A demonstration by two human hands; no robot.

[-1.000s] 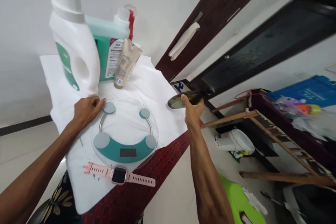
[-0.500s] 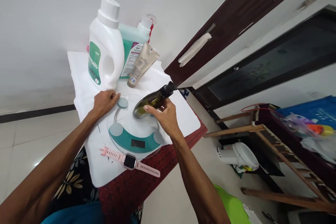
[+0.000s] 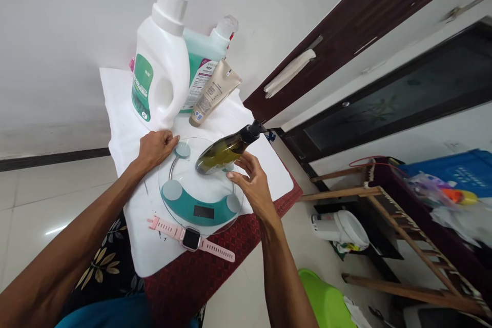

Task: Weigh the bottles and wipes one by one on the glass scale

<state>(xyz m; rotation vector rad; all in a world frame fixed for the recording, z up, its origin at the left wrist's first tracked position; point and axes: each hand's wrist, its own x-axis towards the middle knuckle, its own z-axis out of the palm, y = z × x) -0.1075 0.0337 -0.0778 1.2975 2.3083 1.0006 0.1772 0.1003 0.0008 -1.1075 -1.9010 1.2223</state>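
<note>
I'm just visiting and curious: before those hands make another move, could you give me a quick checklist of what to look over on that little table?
1. Pump bottle sitting on the glass scale: ok, its base is within the rim.
2. Right hand off the bottle: cannot tell; it is open right beside it, but some fingertips may touch.
3. Left hand off the scale: cannot tell; its thumb is at the rim.
4. Display readable: not ok, it looks dark with no legible figure.
5. Pink watch clear of the scale: cannot tell; it lies right by the front rim.
6. White jug and beige tube off the scale: ok, both stand behind it.
</note>
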